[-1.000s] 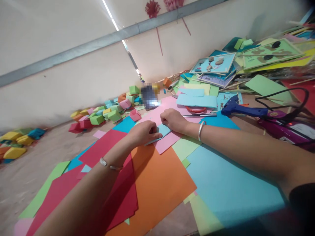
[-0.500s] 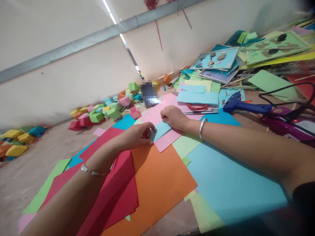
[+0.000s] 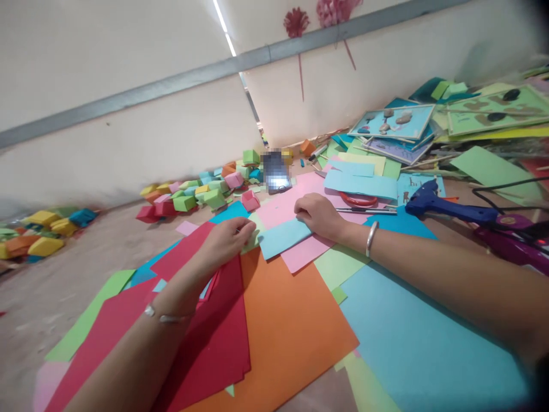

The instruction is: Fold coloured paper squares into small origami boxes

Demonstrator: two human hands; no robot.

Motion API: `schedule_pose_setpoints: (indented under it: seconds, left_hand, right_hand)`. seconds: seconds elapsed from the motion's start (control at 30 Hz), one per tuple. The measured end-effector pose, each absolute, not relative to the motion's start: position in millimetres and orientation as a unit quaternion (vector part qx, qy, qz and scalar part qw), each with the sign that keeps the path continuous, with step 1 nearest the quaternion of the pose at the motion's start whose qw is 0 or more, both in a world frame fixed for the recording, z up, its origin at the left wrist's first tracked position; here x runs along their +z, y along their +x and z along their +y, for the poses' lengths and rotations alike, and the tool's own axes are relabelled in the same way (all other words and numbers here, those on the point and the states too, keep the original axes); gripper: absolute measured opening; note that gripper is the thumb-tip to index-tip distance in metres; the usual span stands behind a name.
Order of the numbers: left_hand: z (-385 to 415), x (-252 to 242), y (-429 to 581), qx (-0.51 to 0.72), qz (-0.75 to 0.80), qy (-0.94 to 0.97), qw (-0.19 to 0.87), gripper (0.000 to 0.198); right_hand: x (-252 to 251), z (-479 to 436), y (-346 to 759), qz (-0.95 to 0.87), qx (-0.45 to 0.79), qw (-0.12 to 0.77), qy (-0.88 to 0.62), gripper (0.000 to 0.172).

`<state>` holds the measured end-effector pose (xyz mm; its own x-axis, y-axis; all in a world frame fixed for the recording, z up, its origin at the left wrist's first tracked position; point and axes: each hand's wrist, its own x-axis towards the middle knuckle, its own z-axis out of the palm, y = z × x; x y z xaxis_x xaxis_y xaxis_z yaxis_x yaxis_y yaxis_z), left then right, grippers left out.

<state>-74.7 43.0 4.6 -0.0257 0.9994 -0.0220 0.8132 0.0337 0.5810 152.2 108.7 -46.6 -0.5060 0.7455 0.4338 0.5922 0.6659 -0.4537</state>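
Blocks [image 3: 43, 226] of yellow, orange and blue paper lie in a heap at the far left, and a bigger mixed heap [image 3: 184, 197] comes next. The left hand [image 3: 229, 240] is over the red paper [image 3: 218, 326], its fingers curled in; I cannot tell if it holds anything. Just past it, a pink paper box [image 3: 250, 200] looks open on top, but it is too small to see inside. The light blue strip [image 3: 281, 236] lies on pink paper [image 3: 300, 257]. The right hand [image 3: 319, 216] is curled like a fist and rests on the strip's right end. Then come scissors [image 3: 359, 199] with red handles, a blue frame [image 3: 394, 123] with stones in it, a blue glue gun [image 3: 458, 211], and a green frame [image 3: 500, 109] with stones too.

Under it all is a dusty brown surface [image 3: 115, 234]. Behind is a white wall [image 3: 150, 129] with a slanting grey bar [image 3: 128, 102], a bright crack, and red and pink flowers [image 3: 295, 22].
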Motion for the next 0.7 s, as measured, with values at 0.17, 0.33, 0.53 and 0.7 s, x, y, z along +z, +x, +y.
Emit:
schedule_pose_setpoints:
  seconds: [0.17, 0.33, 0.53, 0.7]
  left_hand:
    - [44.6, -10.0, -62.3, 0.305, 0.663, 0.643, 0.232, 0.027]
    - [41.3, -20.1, -60.3, 0.426, 0.638, 0.583, 0.268, 0.028]
    - [36.9, -26.5, -55.6, 0.513, 0.618, 0.525, 0.281, 0.027]
    - [34.5, -26.5, -53.0, 0.532, 0.605, 0.504, 0.312, 0.028]
  right_hand:
    - [-43.7, 105.3, 154.1, -0.808, 0.127, 0.466, -0.337, 0.012]
    - [-43.5, 103.8, 154.7, -0.788, 0.143, 0.509, -0.317, 0.013]
    - [-41.1, 102.3, 155.1, -0.783, 0.217, 0.472, -0.341, 0.015]
    - [-39.3, 100.1, 155.4, -0.748, 0.305, 0.462, -0.366, 0.015]
